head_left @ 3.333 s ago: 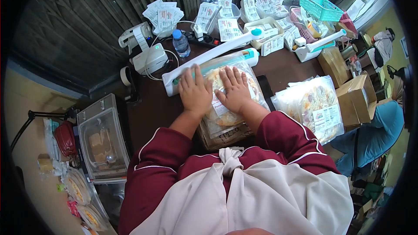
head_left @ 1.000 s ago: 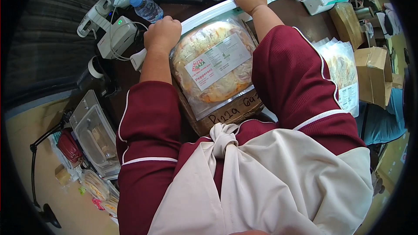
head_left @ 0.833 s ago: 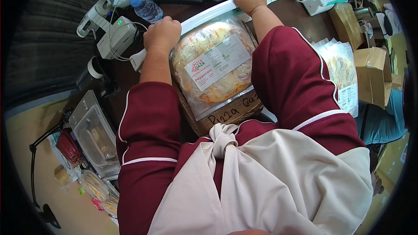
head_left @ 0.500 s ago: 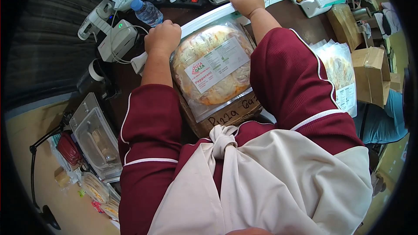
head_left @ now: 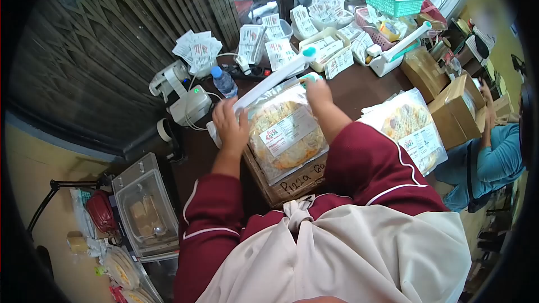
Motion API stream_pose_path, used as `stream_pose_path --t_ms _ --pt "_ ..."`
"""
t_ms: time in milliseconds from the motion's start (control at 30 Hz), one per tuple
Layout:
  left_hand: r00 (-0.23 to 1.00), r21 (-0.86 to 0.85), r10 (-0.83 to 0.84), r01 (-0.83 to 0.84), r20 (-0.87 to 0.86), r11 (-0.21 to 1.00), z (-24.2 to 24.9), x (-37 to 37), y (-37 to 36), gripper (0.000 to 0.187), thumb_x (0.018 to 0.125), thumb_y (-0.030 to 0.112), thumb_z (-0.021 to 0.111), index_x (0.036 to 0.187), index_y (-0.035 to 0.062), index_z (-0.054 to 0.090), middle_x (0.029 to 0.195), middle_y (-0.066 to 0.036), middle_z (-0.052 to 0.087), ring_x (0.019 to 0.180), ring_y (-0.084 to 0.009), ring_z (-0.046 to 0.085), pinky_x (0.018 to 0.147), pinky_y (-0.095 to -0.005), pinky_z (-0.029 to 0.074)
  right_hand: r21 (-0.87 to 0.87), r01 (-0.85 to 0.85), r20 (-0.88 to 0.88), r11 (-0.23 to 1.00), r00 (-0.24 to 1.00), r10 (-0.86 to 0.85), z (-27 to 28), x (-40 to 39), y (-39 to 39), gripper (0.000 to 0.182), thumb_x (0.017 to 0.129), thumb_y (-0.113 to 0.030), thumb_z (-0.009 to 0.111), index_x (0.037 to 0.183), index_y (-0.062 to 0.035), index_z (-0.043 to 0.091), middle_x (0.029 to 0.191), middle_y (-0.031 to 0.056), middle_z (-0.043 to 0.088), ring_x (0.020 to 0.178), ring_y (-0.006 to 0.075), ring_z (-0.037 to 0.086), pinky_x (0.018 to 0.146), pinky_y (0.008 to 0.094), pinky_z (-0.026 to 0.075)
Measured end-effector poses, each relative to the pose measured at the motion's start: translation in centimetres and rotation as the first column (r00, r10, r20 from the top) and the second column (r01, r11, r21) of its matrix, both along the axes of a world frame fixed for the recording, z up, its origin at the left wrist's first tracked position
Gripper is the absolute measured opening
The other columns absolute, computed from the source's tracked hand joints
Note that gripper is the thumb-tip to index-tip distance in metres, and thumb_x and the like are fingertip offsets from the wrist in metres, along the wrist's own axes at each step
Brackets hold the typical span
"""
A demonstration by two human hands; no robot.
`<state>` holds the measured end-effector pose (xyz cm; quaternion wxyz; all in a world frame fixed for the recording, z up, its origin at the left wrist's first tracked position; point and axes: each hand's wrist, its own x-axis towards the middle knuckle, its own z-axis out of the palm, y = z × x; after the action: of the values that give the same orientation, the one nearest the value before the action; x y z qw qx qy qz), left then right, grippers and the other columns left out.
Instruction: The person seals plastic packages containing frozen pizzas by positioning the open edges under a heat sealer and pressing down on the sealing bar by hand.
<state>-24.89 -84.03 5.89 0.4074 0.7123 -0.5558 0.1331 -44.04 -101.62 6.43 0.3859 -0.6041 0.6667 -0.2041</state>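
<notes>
A pepperoni pizza in a clear plastic bag, with a white printed label, rests on a cardboard box marked by hand "Pizza Ga...". Along the bag's far edge stands a white bag sealer, its long arm raised and teal at the tip. My left hand is at the bag's upper left edge, fingers spread, beside the sealer's near end. At the upper right corner of the bag, my right hand is curled next to the sealer's teal end; its fingertips are hidden.
More bagged pizzas lie to the right, near cardboard boxes. A second sealer, label stacks, a water bottle and a white device line the back. A person in teal is at the far right.
The sealer's arm has swung up from across the bag's edge. My left hand has let go of it and spread its fingers; my right hand has come off the arm. The view has tilted up.
</notes>
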Motion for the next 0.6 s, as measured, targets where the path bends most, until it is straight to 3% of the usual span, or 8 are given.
stream_pose_path --t_ms 100,200,300,333,400,467,500,600 --pt "0.948 0.172 0.210 -0.172 -0.239 0.970 -4.2 -3.2 4.9 0.045 0.083 0.024 0.062 0.121 0.0041 0.047 0.120 -0.023 0.045 0.114 -0.0399 0.040 0.099 -0.0457 0.032 -0.021 -0.186 -0.322 0.982 0.932 0.169 1.3 -0.7 6.3 0.063 0.078 -0.048 0.060 0.118 0.0000 0.052 0.118 0.0216 0.057 0.110 0.0371 0.054 0.096 0.0443 0.041" --pt "0.902 0.236 0.083 0.021 -0.423 0.972 -5.5 -5.3 9.7 0.045 0.087 0.024 0.059 0.123 0.0004 0.045 0.123 -0.022 0.047 0.114 -0.0341 0.045 0.097 -0.0415 0.037 0.016 -0.201 -0.317 0.980 0.928 0.195 1.7 -2.1 9.3 0.058 0.075 -0.030 0.071 0.123 -0.0049 0.052 0.116 0.0217 0.057 0.107 0.0359 0.056 0.087 0.0403 0.048" --pt "0.222 0.034 -0.018 0.230 -0.975 0.973 -4.5 -5.1 12.6 0.041 0.089 0.020 0.057 0.121 -0.0039 0.046 0.117 -0.018 0.054 0.105 -0.0267 0.055 0.089 -0.0361 0.044 0.478 -0.240 0.220 0.845 0.964 0.149 -2.6 -4.0 9.3 0.050 0.072 -0.020 0.074 0.115 -0.0020 0.058 0.105 0.0197 0.061 0.092 0.0322 0.063 0.079 0.0374 0.051" --pt "0.062 -0.004 -0.022 0.284 -0.998 0.959 -3.8 -4.7 13.6 0.040 0.089 0.018 0.056 0.120 -0.0050 0.047 0.114 -0.017 0.057 0.101 -0.0253 0.057 0.087 -0.0350 0.046 0.442 -0.372 0.185 0.816 0.928 0.322 -1.5 -4.6 10.3 0.043 0.072 -0.017 0.073 0.109 -0.0002 0.061 0.098 0.0184 0.063 0.084 0.0299 0.064 0.074 0.0362 0.051" --pt "-0.253 -0.099 0.000 0.380 -0.968 0.920 -2.0 -4.2 15.6 0.037 0.088 0.014 0.055 0.118 -0.0072 0.048 0.107 -0.014 0.061 0.093 -0.0225 0.062 0.083 -0.0327 0.049 0.532 -0.267 0.273 0.804 0.952 0.136 0.8 -5.5 14.1 0.031 0.070 -0.011 0.072 0.097 0.0035 0.065 0.082 0.0147 0.064 0.068 0.0244 0.064 0.062 0.0341 0.051" --pt "-0.093 0.011 0.056 0.430 -0.994 0.903 -0.6 -4.9 17.0 0.035 0.088 0.012 0.054 0.116 -0.0079 0.049 0.104 -0.015 0.062 0.091 -0.0233 0.063 0.082 -0.0335 0.050 0.262 -0.528 0.039 0.808 0.842 0.538 0.6 -6.9 15.8 0.028 0.065 -0.013 0.071 0.086 0.0049 0.066 0.075 0.0156 0.064 0.064 0.0244 0.064 0.058 0.0356 0.051" --pt "-0.012 0.066 0.080 0.453 -0.997 0.889 0.3 -5.7 17.0 0.034 0.088 0.011 0.053 0.116 -0.0083 0.050 0.103 -0.015 0.063 0.090 -0.0237 0.064 0.081 -0.0339 0.051 0.275 -0.525 0.053 0.806 0.845 0.532 2.2 -8.0 16.4 0.036 0.066 -0.016 0.070 0.094 0.0052 0.064 0.080 0.0177 0.065 0.067 0.0249 0.064 0.061 0.0348 0.051" --pt "-0.149 -0.065 0.012 0.499 -0.989 0.864 5.4 -9.4 16.1 0.035 0.087 0.008 0.052 0.117 -0.0094 0.049 0.108 -0.015 0.061 0.096 -0.0240 0.062 0.086 -0.0347 0.049 0.117 -0.391 0.060 0.913 0.921 0.386 5.6 -12.1 17.1 0.058 0.067 -0.020 0.069 0.117 0.0047 0.052 0.094 0.0197 0.064 0.077 0.0239 0.064 0.068 0.0322 0.051"
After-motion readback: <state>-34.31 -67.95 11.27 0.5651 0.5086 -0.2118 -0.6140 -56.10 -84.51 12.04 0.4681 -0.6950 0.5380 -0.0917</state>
